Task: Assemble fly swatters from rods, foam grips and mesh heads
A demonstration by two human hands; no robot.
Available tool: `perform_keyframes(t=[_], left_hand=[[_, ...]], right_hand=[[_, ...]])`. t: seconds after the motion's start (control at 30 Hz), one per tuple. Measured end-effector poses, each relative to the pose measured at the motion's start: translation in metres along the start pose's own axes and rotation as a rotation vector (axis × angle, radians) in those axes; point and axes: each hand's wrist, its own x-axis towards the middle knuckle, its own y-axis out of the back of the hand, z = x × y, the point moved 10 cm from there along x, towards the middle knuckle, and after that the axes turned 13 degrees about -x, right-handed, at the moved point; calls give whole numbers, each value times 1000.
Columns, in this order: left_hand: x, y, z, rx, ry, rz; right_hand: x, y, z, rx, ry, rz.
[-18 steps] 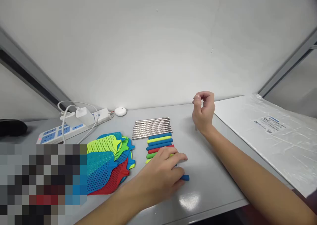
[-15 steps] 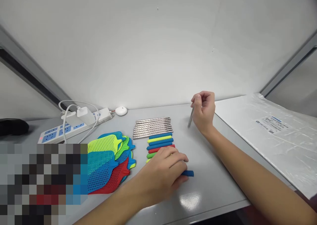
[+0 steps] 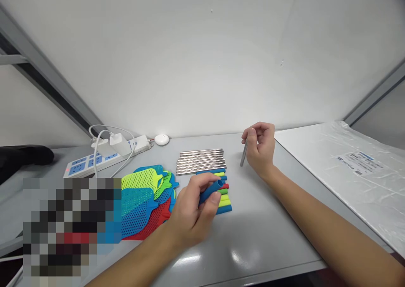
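My left hand (image 3: 196,209) is closed round a blue plastic handle tube (image 3: 211,191), whose hollow end tilts up to the right. Under and beyond it lies a row of coloured handle tubes (image 3: 225,197) in blue, yellow, red and green, partly hidden by my fingers. Farther right, my right hand (image 3: 260,146) is closed on a thin metal rod (image 3: 243,154) that slants down towards the table. Several more metal rods (image 3: 201,162) lie side by side behind the tubes. To the left is an overlapping pile of perforated fly swatter heads (image 3: 139,211), blue, yellow, green and red.
A white power strip (image 3: 104,158) with plugged chargers and cables sits at the back left, beside a white rounded case (image 3: 162,140). A plastic-wrapped white panel (image 3: 341,169) covers the table's right side. A wall (image 3: 202,68) rises behind.
My left hand has lifted the blue handle tube off the table beside the row and turned it so its hollow end points up. My right hand still holds the metal rod. The view has shifted slightly.
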Motion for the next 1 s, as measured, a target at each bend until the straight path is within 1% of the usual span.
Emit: perform_keyframes(t=[0.13, 0.23, 0.37, 0.53, 0.7, 0.77, 0.87, 0.93, 1.0], left_hand=[[3, 8, -3, -47, 35, 78], [3, 11, -6, -76, 47, 101], [1, 14, -9, -65, 52, 121], [2, 15, -10, -26, 60, 122], [2, 16, -10, -3, 74, 129], [2, 15, -10, 9, 85, 128], [2, 13, -13, 21, 114, 122], [3, 12, -16, 21, 153, 127], [4, 13, -20, 22, 209, 140]], right_hand=[[-1, 1, 0, -39, 9, 8], [-1, 1, -6, -85, 58, 0], [0, -5, -12, -155, 102, -75], [-1, -16, -7, -199, 87, -191], [-2, -26, 8, -261, 13, -293], [-3, -26, 10, -264, -13, -292], [-1, -19, 2, -251, -44, -241], [1, -13, -2, -149, -130, -196], [0, -12, 1, 54, -299, -178]])
